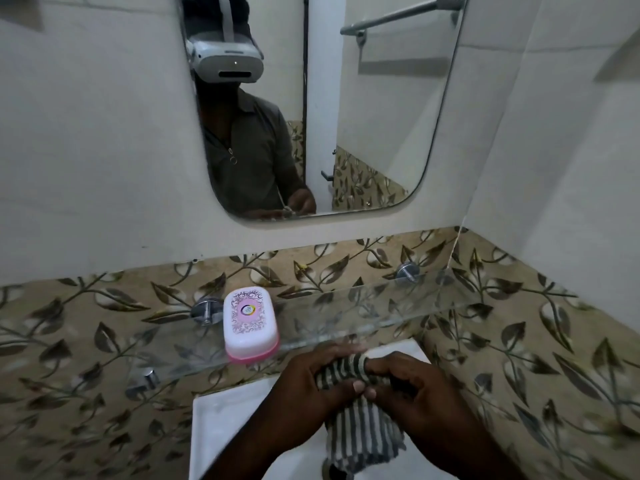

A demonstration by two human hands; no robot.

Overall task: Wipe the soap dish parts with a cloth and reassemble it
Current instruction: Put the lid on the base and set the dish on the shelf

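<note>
Gripping the striped cloth [360, 434] with both hands, I hold it over the white washbasin [225, 434], low in my view. My left hand [311, 379] closes on the cloth's upper part from the left, thumb pressed across the front, fingers curled behind. My right hand [415, 393] closes on it from the right, one fingertip wrapped in the grey-and-white fabric, the thumb meeting my left thumb at the middle. The rest of the cloth hangs down between my wrists toward the basin.

The soap dish [250, 327] is not in my hands — it stands up and to the left of them, on the glass shelf [381, 306] fixed to the leaf-patterned tiles [519, 341]. Its white lid with the pink printed oval is on, seated over the pink base, whose edge shows at the bottom. The dish sits near the shelf's front edge, just beside a chrome shelf bracket [206, 311], and is apart from my left hand's knuckles.

Above the tiles hangs a mirror [381, 133].
</note>
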